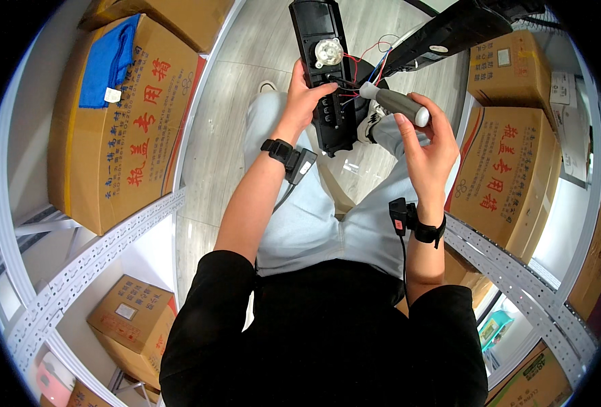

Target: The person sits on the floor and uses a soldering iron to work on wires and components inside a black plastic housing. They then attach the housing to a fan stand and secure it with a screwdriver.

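My left hand (304, 100) grips a long black plastic housing (326, 132) by its left side, with the thumb laid across its face. A round whitish part (329, 52) with a clear look sits on the housing. Thin red, blue and white wires (380, 68) run from it towards a second long black part (450, 35), which leans at the upper right. In my right hand (431, 139) is a screwdriver (401, 105) with a grey handle and white ends, pinched near its butt. Its front end points left at the housing; the tip is hard to make out.
Cardboard boxes stand on metal shelving at my left (127, 122) and right (504, 176). A blue cloth (109, 61) lies on the left box. My knees and shoes flank the housing above the grey plank floor (212, 115). Wrist straps with cabled black devices sit on both forearms.
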### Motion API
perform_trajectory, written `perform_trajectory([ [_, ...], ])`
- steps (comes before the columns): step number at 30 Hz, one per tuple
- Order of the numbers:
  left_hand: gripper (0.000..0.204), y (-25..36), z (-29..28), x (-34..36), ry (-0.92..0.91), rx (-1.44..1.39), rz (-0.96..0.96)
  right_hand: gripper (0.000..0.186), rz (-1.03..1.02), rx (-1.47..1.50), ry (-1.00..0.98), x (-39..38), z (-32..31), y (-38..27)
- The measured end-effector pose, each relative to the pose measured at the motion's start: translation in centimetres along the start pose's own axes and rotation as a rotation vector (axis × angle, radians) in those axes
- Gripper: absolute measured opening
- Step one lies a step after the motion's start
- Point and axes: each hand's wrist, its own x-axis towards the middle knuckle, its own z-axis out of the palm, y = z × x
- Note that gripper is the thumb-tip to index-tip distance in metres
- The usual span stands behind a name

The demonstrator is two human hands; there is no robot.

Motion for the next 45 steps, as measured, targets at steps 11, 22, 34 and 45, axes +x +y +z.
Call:
perform_trajectory([
  [11,0.069,-0.1,-0.2,0.0,0.028,0.055,-0.026,0.037,-0.263,-0.164,-0.252,1.6,-1.9,-0.8],
  [22,0.069,-0.1,-0.1,0.0,0.028,0.068,-0.016,0.038,-0.200,-0.158,-0.234,1.5,-2.0,-1.4],
  [34,0.056,-0.3,-0.6,0.4,0.179,-0.186,-0.031,0.035,0.039,-0.125,-0.218,-1.3,-5.1,-2.0],
  [45,0.058,0.0,-0.6,0.2,0.164,-0.169,-0.025,0.036,0.050,-0.057,-0.188,-1.7,-3.7,-0.4],
])
